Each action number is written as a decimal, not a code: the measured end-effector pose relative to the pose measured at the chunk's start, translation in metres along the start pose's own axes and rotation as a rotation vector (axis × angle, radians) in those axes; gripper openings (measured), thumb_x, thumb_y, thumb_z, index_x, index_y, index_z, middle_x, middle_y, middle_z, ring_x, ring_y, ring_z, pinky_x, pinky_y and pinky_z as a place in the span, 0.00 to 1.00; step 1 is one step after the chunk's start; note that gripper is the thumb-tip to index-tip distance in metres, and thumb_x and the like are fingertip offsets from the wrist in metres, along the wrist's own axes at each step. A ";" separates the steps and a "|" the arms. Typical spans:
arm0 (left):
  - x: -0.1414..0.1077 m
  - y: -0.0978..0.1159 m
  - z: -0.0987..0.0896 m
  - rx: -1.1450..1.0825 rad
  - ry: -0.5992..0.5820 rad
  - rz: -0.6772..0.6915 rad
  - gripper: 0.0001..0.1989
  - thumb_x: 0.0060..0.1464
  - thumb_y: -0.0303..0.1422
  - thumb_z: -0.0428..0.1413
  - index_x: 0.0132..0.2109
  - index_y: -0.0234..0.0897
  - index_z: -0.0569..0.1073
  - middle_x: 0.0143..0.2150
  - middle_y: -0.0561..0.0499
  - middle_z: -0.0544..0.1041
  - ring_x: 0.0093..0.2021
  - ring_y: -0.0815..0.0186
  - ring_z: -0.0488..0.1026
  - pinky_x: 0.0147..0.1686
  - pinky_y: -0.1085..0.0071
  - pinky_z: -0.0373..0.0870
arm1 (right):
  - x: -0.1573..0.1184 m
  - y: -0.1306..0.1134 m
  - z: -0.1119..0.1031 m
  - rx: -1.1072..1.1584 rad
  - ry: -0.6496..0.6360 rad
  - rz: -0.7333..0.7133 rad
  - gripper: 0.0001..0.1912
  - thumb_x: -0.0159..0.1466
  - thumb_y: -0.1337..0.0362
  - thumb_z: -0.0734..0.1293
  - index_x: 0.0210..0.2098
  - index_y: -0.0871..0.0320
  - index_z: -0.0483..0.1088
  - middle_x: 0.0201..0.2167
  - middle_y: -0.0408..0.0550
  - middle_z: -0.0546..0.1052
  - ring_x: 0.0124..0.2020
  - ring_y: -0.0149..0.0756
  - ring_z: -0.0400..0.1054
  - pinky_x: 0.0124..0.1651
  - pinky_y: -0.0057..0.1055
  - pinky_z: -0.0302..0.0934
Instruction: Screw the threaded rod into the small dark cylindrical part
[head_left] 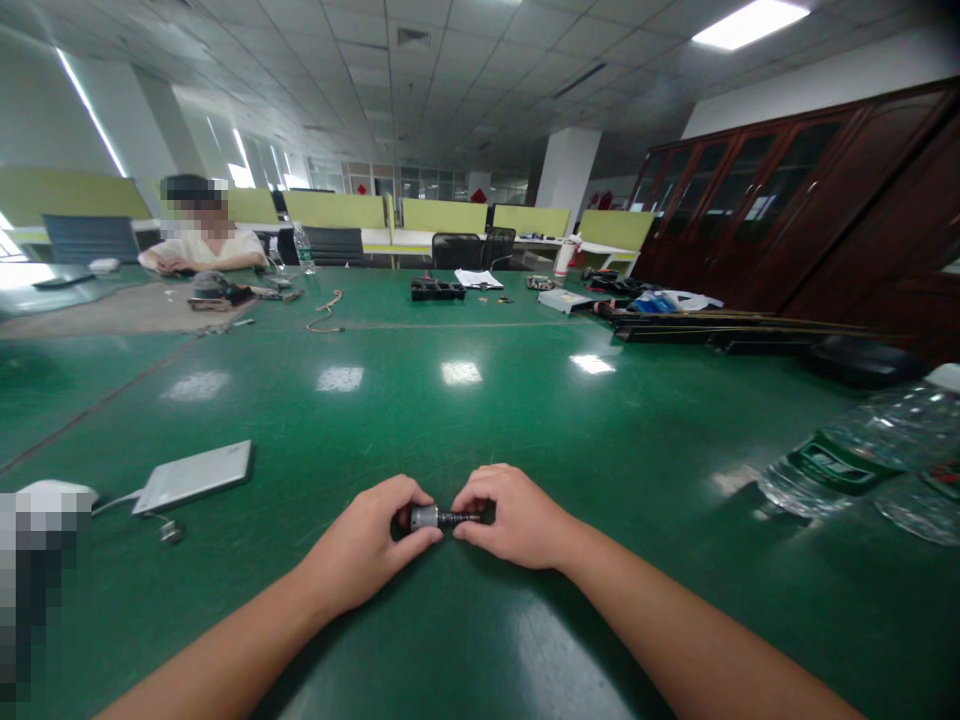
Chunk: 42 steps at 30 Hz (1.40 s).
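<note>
A small silver metal cylinder with a dark ridged shaft lies level, low over the green table, in front of me. Around its silver end curl the thumb and index finger of my left hand. My right hand has its thumb and fingertips closed about the thin shaft end on the other side. The cylinder's far left end is partly covered by the left fingers, and the shaft's tip is partly within the right hand.
Clear plastic bottles lie on the right. To the left is a silver flat device with a cable. Across the table are a black tray, papers, long dark bars and a seated person.
</note>
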<state>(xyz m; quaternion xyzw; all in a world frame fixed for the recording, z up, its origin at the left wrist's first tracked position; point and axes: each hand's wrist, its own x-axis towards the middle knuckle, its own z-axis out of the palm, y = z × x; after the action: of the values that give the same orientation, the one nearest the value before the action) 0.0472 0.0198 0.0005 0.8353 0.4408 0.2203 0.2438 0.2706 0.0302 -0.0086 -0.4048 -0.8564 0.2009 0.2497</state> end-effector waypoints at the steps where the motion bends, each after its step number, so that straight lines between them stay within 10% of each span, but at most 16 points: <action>1: 0.000 0.000 0.000 0.001 0.003 0.000 0.07 0.57 0.36 0.58 0.40 0.39 0.72 0.35 0.52 0.74 0.34 0.63 0.71 0.35 0.69 0.65 | 0.000 0.001 0.000 -0.002 0.007 0.003 0.05 0.55 0.66 0.73 0.33 0.56 0.77 0.28 0.42 0.76 0.32 0.33 0.68 0.41 0.31 0.58; 24: 0.000 -0.001 -0.002 0.019 0.026 -0.075 0.07 0.58 0.36 0.58 0.41 0.39 0.72 0.36 0.52 0.74 0.35 0.62 0.69 0.35 0.68 0.64 | -0.003 0.020 -0.022 -0.021 0.014 0.177 0.04 0.53 0.68 0.73 0.30 0.57 0.78 0.26 0.42 0.74 0.29 0.30 0.67 0.33 0.27 0.59; 42: 0.000 -0.004 0.000 -0.022 -0.025 0.039 0.10 0.56 0.37 0.60 0.43 0.39 0.72 0.39 0.51 0.75 0.39 0.61 0.71 0.39 0.67 0.66 | 0.003 -0.004 0.007 0.031 0.038 -0.013 0.08 0.55 0.69 0.74 0.36 0.55 0.78 0.29 0.42 0.78 0.33 0.33 0.69 0.43 0.32 0.58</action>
<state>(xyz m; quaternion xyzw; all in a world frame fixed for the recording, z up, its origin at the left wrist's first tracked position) 0.0444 0.0215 -0.0014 0.8437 0.4190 0.2191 0.2541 0.2625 0.0297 -0.0115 -0.3990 -0.8509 0.2049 0.2734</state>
